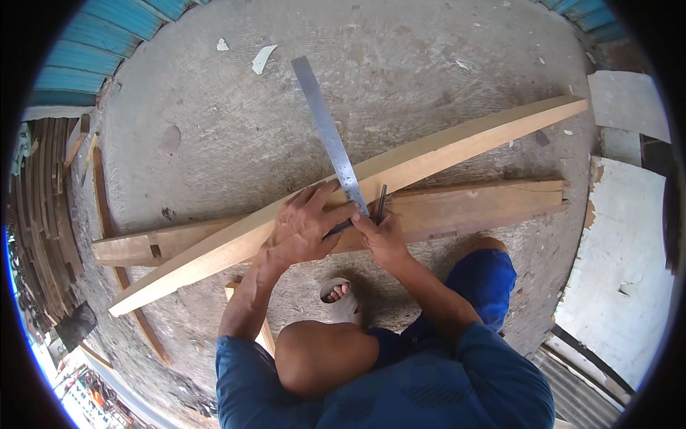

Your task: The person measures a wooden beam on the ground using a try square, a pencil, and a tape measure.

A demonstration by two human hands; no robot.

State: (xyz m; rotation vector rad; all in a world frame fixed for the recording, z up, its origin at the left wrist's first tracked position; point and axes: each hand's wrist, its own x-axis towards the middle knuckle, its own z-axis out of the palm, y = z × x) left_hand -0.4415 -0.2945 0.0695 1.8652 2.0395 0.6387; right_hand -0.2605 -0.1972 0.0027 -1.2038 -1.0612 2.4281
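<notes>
A long pale wooden beam (429, 159) lies slantwise in front of me. Across it rests a try square, its steel blade (325, 129) pointing away and its dark stock (340, 227) against the beam's near side. My left hand (304, 223) is closed around the stock, fingers over the beam's top edge. Close beside it, my right hand (386, 239) is closed on a dark pencil (381, 202) that sticks up between the fingers. The right thumb is at the square's corner, next to the left fingertips.
Under the pale beam, a second wooden beam (486, 207) with a notch crosses it. Thin wood strips (103, 193) and stacked boards (53, 207) lie at the left. White panels (614, 243) stand right; teal boards (93, 53) at far left. Scraps dot the concrete floor (214, 107).
</notes>
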